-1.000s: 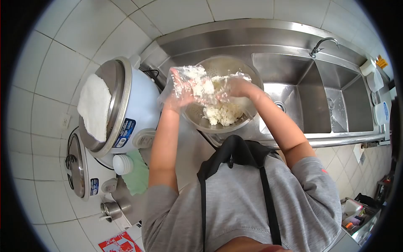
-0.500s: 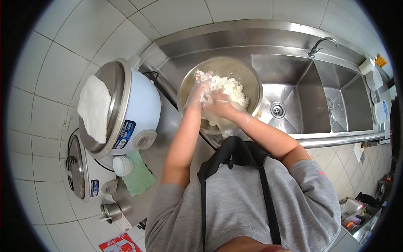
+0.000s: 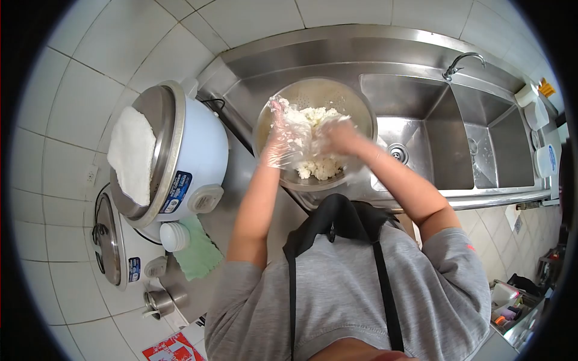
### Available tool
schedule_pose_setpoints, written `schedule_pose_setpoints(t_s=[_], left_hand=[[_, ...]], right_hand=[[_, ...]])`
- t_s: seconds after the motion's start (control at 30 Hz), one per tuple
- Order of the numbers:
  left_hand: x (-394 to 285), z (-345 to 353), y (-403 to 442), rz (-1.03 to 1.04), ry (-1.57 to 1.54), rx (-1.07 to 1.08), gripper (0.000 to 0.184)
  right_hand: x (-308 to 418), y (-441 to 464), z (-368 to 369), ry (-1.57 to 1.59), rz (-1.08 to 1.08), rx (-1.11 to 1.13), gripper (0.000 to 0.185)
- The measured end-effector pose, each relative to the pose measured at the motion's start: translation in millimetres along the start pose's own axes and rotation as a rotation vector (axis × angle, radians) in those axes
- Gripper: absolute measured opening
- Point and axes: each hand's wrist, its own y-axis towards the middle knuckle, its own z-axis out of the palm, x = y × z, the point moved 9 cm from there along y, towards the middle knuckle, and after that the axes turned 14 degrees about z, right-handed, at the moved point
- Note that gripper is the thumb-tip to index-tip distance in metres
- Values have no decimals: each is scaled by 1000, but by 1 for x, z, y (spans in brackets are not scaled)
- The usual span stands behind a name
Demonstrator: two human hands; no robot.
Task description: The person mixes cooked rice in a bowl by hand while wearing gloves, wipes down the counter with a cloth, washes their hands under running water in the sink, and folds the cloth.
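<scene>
A large steel bowl (image 3: pixel 354 96) holds a mound of white, crumbly food that looks like cooked rice (image 3: pixel 320 169). Over the bowl's left side is my left hand (image 3: pixel 277 135), in a clear plastic glove with white grains stuck to it; its fingers are stretched out. My right hand (image 3: pixel 341 137) is above the mound, smeared by motion, so its finger pose is unclear. Between the two hands lies crinkled clear plastic (image 3: pixel 299 139), dotted with grains. Whether my right hand grips this plastic cannot be made out.
A double steel sink (image 3: pixel 409 135) with a faucet (image 3: pixel 460 63) adjoins on the right. At left stand a big rice cooker (image 3: pixel 208 141) with a white cloth (image 3: pixel 133 157) on its lid, a smaller cooker (image 3: pixel 135 249), stacked white cups (image 3: pixel 174 236) and a green cloth (image 3: pixel 198 256).
My right hand has moved right, away from my left hand, and plastic now spans the gap. My left hand has shifted slightly left. More of the rice at the bowl's front shows.
</scene>
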Motion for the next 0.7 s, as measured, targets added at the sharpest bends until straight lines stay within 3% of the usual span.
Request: schedule_pose_setpoints(t_s=[0.13, 0.17, 0.2, 0.3, 0.37, 0.43, 0.47, 0.5, 0.53, 0.63, 0.7], left_hand=[[-11, -43, 20, 243, 923, 210, 103], [-12, -48, 26, 339, 1218, 250, 106], [3, -58, 21, 56, 1666, 381, 109], [38, -41, -10, -378, 2146, 844, 110], [72, -55, 0, -202, 2139, 812, 106], [100, -71, 23, 18, 2033, 694, 103], [97, -72, 23, -33, 1969, 600, 92], [157, -90, 48, 338, 2112, 1026, 80], [106, -35, 11, 142, 1916, 1106, 70], [113, -73, 15, -146, 1018, 971, 69], [88, -52, -1, -290, 843, 782, 64]], right_hand=[[-35, -7, -24, -316, 134, 278, 41], [-44, 4, -12, -487, 136, 196, 38], [-54, 21, 14, -658, 134, 115, 36], [-40, 30, 35, -959, 53, 66, 34], [-59, 69, 94, -1059, -9, -72, 36], [-84, 100, 121, -548, 126, -103, 38], [-80, 94, 109, -407, 142, -55, 38], [-76, 89, 96, -292, 146, -1, 39], [-74, 87, 88, -191, 154, 36, 40], [-69, 84, 80, 25, 159, 95, 43], [-64, 83, 75, 125, 149, 112, 44]])
